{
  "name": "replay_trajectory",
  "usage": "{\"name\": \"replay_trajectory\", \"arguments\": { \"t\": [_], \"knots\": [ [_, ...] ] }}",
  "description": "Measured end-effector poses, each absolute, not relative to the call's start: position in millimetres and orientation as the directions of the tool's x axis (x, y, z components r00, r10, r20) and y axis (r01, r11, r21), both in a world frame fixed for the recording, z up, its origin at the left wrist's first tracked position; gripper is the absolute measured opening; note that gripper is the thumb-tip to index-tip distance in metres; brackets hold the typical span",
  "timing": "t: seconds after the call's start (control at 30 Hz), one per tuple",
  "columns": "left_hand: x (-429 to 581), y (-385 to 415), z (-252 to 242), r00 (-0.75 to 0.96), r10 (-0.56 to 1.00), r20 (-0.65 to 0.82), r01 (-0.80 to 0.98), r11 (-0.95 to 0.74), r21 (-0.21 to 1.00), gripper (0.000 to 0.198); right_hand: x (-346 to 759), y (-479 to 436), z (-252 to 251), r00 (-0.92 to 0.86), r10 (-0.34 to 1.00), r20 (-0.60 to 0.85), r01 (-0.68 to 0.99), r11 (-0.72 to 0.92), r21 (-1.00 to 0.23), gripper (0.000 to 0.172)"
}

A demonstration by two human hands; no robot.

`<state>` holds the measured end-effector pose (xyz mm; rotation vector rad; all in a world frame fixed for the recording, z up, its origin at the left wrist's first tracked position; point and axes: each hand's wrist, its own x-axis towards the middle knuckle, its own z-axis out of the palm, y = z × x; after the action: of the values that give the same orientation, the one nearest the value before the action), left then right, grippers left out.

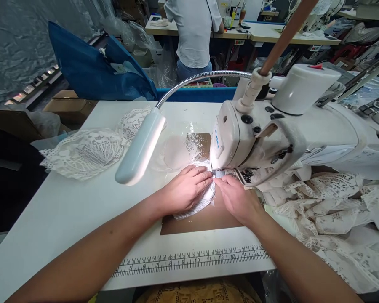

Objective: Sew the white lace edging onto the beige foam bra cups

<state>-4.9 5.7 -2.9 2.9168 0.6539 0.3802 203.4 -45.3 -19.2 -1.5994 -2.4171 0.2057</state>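
Lamp left, machine head above

A gooseneck lamp is hanging just above-left of the left hand. Farther left, a mound of white lace is lying on the table. A printed ruler strip is running along the table edge, nearer the body than both hands. Right of the right hand, loose lace is lying heaped — and far beyond, a person in a white shirt is facing away at another bench.
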Motion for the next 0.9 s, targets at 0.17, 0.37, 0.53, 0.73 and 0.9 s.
{"name": "replay_trajectory", "arguments": {
  "t": [0.17, 0.37, 0.53, 0.73, 0.9],
  "knots": [
    [-5.0, 7.6, -3.4, 0.88, 0.431, 0.199, 0.407, -0.901, 0.151, 0.036, 202.4, -45.6, -15.2, -0.362, 0.924, 0.123, 0.89, 0.382, -0.248, 0.039],
    [-4.5, 10.3, -0.6, 0.883, 0.438, 0.165, 0.413, -0.895, 0.165, 0.038, 207.7, -46.3, -17.3, -0.394, 0.906, 0.153, 0.858, 0.422, -0.291, 0.04],
    [-4.0, 12.2, 0.5, 0.855, 0.487, 0.177, 0.457, -0.87, 0.187, 0.036, 213.4, -42.8, -28.4, -0.417, 0.892, 0.172, 0.832, 0.451, -0.322, 0.039],
    [-6.2, 12.6, -1.7, 0.823, 0.543, 0.166, 0.518, -0.838, 0.172, 0.037, 212.2, -40.4, -35.1, -0.411, 0.896, 0.165, 0.835, 0.443, -0.326, 0.043],
    [-8.4, 10.9, -4.3, 0.793, 0.587, 0.163, 0.573, -0.809, 0.131, 0.039, 211.3, -44.8, -23.7, -0.405, 0.906, 0.121, 0.845, 0.422, -0.329, 0.044]
  ]
}}
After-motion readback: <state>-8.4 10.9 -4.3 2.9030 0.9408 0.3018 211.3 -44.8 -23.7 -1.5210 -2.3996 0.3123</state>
